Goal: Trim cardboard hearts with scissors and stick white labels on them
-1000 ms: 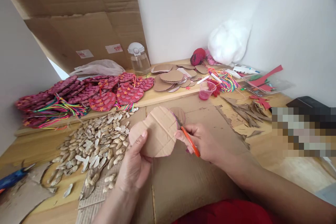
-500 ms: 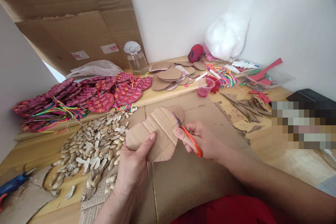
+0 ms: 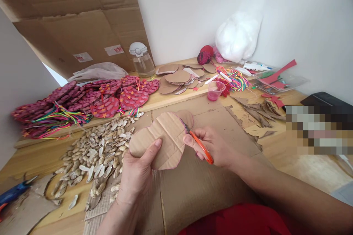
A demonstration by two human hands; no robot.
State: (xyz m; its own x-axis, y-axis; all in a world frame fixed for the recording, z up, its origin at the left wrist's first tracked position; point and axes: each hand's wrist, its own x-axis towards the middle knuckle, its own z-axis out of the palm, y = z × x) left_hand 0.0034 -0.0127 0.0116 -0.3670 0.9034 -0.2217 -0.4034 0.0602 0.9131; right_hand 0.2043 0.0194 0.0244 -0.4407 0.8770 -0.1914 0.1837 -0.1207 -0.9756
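Note:
My left hand grips a rounded, gourd-shaped piece of cardboard, thumb on top and the other fingers hidden beneath. A purple line runs along part of its edge. In my right hand is a pair of scissors with orange handles, its blades at the right edge of the piece. Whether the blades are apart is hard to make out. Behind the blades another rounded cardboard part shows. Both hands are above a large cardboard sheet covering the table.
Peanut shells lie heaped at left, near a blue glue gun. Decorated red pieces, a bottle, cardboard cutouts and a pink-filled cup line the back. Cardboard scraps lie at right.
The cardboard piece and my left hand have shifted slightly to the left. My right hand with the scissors has stayed nearly in place.

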